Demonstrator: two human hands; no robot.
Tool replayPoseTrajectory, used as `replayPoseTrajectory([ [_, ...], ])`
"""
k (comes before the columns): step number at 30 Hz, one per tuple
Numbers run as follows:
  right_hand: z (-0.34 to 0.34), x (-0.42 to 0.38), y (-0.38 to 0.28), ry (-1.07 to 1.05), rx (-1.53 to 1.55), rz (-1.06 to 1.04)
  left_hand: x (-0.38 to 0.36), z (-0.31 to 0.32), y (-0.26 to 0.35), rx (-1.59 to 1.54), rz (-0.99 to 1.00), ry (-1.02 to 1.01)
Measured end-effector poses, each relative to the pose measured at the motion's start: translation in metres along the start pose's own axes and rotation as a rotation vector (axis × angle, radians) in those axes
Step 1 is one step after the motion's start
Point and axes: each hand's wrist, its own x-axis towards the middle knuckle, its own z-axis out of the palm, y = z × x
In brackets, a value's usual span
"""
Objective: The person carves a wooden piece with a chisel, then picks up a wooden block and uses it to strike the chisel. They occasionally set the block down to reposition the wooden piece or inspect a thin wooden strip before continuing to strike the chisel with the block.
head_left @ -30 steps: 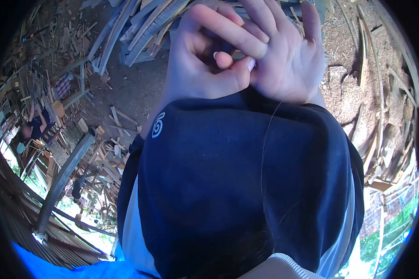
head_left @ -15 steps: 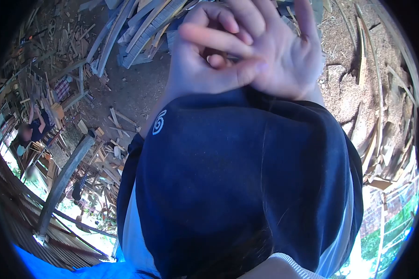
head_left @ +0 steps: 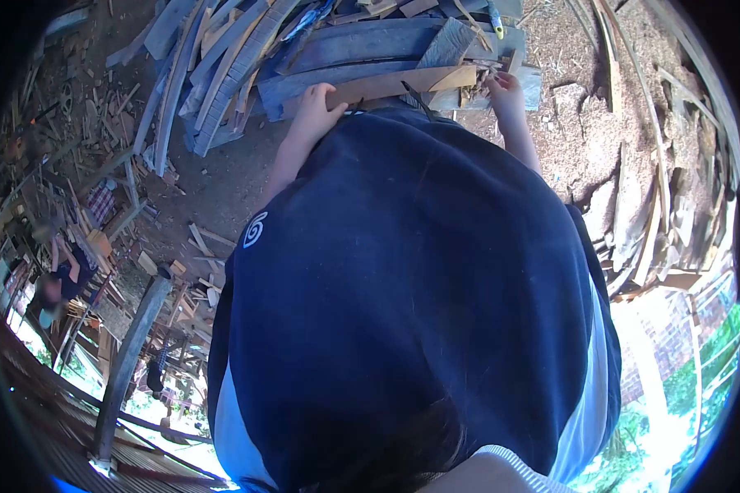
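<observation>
My left hand (head_left: pixel 314 111) is at the left end of a light brown wooden board (head_left: pixel 403 85), its fingers curled over the end and thumb on the near side. The board lies across darker grey planks (head_left: pixel 353 45). At the board's right end is my right hand (head_left: pixel 506 89), its fingers bent together over small wood scraps (head_left: pixel 475 89). What they pinch, if anything, is too small to tell. Between my hands a thin dark pointed piece (head_left: pixel 418 99) sticks up in front of the board, its lower part hidden by my dark shirt.
A yellow and white tool (head_left: pixel 496 20) lies beyond my right hand. Long curved slabs (head_left: pixel 242 74) are piled to the left. Wood chips cover the ground at right. A slanted post (head_left: pixel 131 361) stands at lower left, with another person (head_left: pixel 72 267) among scattered wood.
My hands, earlier together close to the camera with fingers touching, have moved apart and down to the board. My torso leans further forward, and more of the planks shows.
</observation>
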Motion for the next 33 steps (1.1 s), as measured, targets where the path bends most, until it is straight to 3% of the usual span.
replayPoseTrajectory([
  [3, 0.013, 0.011, 0.019, -0.092, -0.015, -0.020, 0.013, 0.011, 0.004, 0.114, 0.129, 0.043],
  [5, 0.026, 0.010, 0.016, -0.034, -0.467, -0.644, 0.022, 0.011, 0.004, 0.171, 0.187, 0.072],
  [7, 0.038, -0.007, -0.007, -0.090, -0.565, -0.605, 0.032, 0.017, -0.003, 0.390, 0.185, -0.034],
  [9, 0.048, -0.012, -0.011, -0.149, -0.963, -0.841, 0.041, 0.020, -0.008, 0.435, 0.118, -0.091],
  [10, 0.054, -0.011, -0.006, -0.170, -0.984, -0.890, 0.047, 0.024, -0.014, 0.477, 0.044, -0.149],
  [14, 0.061, -0.012, -0.003, -0.159, -1.068, -0.965, 0.053, 0.032, -0.041, 0.461, 0.145, -0.165],
  [15, 0.056, -0.009, -0.009, -0.153, -1.067, -0.968, 0.048, 0.024, -0.035, 0.424, 0.156, -0.158],
  [17, 0.043, -0.005, -0.019, -0.358, -1.036, -1.031, 0.034, 0.006, -0.016, 0.387, 0.170, -0.152],
  [19, 0.039, -0.004, -0.019, -0.329, -0.986, -1.079, 0.022, -0.006, 0.006, 0.414, 0.227, -0.110],
  [23, 0.038, 0.000, -0.027, -0.488, -1.139, -1.030, 0.029, 0.003, -0.002, 0.372, 0.330, -0.030],
  [25, 0.036, -0.008, -0.038, -0.644, -1.182, -0.803, 0.035, 0.007, -0.009, 0.454, 0.376, 0.031],
  [33, 0.039, 0.001, -0.050, -0.655, -1.151, -0.808, 0.031, -0.028, 0.018, 0.448, 0.425, 0.122],
])
